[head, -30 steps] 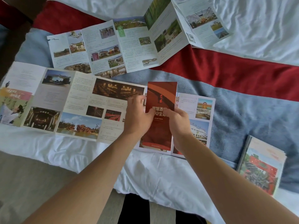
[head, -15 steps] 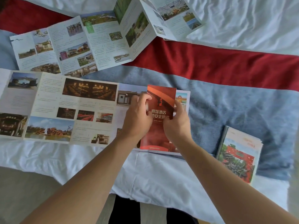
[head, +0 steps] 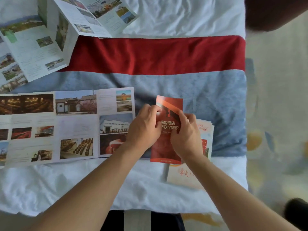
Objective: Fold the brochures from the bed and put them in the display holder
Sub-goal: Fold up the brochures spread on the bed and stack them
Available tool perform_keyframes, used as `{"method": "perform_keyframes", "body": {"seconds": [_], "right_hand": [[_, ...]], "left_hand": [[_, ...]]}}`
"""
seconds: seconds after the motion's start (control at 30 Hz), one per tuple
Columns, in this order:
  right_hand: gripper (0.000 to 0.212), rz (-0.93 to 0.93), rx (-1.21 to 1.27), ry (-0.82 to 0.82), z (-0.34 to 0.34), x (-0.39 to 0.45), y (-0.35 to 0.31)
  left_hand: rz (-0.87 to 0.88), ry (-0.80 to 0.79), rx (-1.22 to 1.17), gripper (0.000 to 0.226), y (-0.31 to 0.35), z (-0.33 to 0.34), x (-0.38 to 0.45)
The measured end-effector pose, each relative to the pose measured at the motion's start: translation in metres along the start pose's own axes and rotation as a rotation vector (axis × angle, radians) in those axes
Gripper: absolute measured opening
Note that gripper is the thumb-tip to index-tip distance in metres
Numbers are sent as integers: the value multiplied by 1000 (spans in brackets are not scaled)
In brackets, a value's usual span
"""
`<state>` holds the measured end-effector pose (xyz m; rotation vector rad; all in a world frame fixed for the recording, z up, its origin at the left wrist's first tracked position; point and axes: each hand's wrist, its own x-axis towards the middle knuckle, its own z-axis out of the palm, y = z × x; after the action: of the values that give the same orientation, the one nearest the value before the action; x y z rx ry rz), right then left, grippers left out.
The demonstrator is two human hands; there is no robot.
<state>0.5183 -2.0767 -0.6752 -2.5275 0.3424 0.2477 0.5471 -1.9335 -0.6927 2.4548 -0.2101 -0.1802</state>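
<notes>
You've got the red brochure (head: 166, 130) pinched from both sides right now, your left hand (head: 144, 128) clamped on its left edge with the thumb on the cover and your right hand (head: 186, 135) doing the same on the right edge, fingers curled tight and close together, nothing spread. It looks fully folded already, so I'd say you're at the squaring-up and carrying stage for this one, not mid-fold. Just under and past your right fingers sits the stack of folded brochures (head: 205, 130) on the bed (head: 183, 15), partly hidden by your hand, so I can't tell how many are there. Off past your left knuckles, the long open brochure (head: 66, 125) lies flat and still needs folding, and further out beyond your fingertips to the left there's another half-open brochure (head: 50, 39) standing in zigzag creases. I can't see the display holder anywhere, so your next move probably means finding it first, or parking the red one on the stack. Keep the pinch even so the panels don't spring open.
</notes>
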Motion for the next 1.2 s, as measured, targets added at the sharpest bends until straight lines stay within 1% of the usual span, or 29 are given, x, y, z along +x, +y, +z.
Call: {"method": "perform_keyframes", "body": {"seconds": [0.13, 0.3, 0.43, 0.57, 0.7, 0.8, 0.87, 0.93, 1.0, 1.1, 1.2], "right_hand": [[65, 93, -35, 1, -24, -13, 48], [63, 105, -46, -1, -33, -30, 83], [62, 61, -64, 19, -33, -38, 93], [55, 20, -150, 21, -32, -40, 97], [48, 51, -230, -8, -33, -38, 99], [45, 61, -264, -28, -33, -37, 98], [46, 62, -271, -26, -33, -36, 99], [49, 52, -277, -13, -32, -35, 100], [57, 5, -276, -18, -33, -34, 104], [77, -95, -281, -95, -34, -31, 109], [80, -111, -269, -105, -33, -27, 110]], "left_hand": [[39, -63, 38, 29, 39, 38, -3], [60, -167, 87, 29, 56, 66, -13], [70, -216, 121, 33, 57, 75, -24], [82, -181, 159, 33, 59, 78, -29], [125, -141, 241, 35, 60, 77, -27], [215, -228, 277, 44, 68, 77, -26], [257, -319, 323, 54, 72, 77, -28], [260, -363, 371, 63, 71, 76, -30], [252, -367, 389, 66, 70, 76, -30], [250, -358, 403, 65, 71, 78, -28], [247, -360, 426, 67, 73, 82, -27]]}}
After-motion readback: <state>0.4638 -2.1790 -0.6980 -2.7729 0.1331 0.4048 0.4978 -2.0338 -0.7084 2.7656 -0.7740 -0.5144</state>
